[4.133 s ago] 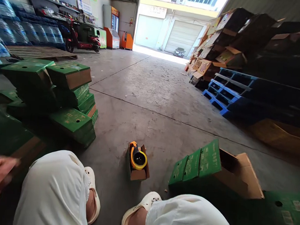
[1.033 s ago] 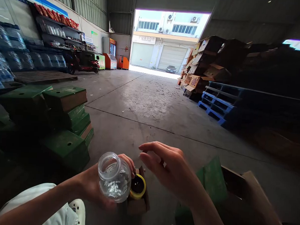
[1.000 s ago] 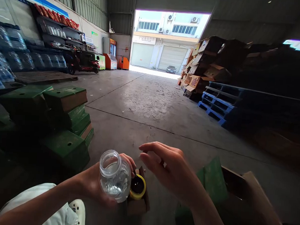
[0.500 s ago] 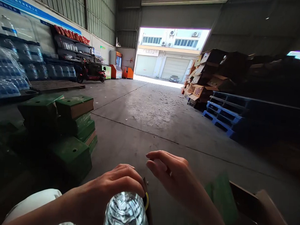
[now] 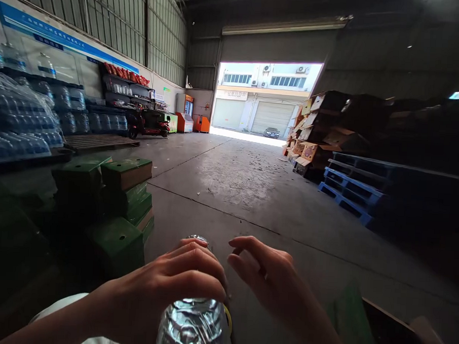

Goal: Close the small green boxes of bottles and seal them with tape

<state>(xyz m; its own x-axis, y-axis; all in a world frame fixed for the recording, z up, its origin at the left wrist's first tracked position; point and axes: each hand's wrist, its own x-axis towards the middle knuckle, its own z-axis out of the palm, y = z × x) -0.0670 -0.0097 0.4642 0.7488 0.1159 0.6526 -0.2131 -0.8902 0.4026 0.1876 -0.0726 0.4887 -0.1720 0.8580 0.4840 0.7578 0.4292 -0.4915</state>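
A clear, ridged plastic bottle stands out at the bottom centre, its near end towards me. My left hand is wrapped over its middle; a bit of clear plastic shows past the fingers. Just right of it, my right hand hovers with its index finger and thumb curved and slightly apart, nothing visible between them. Its other fingers are hidden. Beside the bottle, a yellow curved edge peeks out, mostly covered, and I cannot tell what it belongs to.
Green boxes are stacked close on my left. An open green carton sits at lower right. Blue pallets and a heap of cardboard boxes stand farther right. Packs of bottled water fill the far left, near a red scooter.
The view has tilted up a little, so the surroundings sit lower. A clear end of the bottle now shows beyond my left fingers. My right thumb and index finger remain curved.
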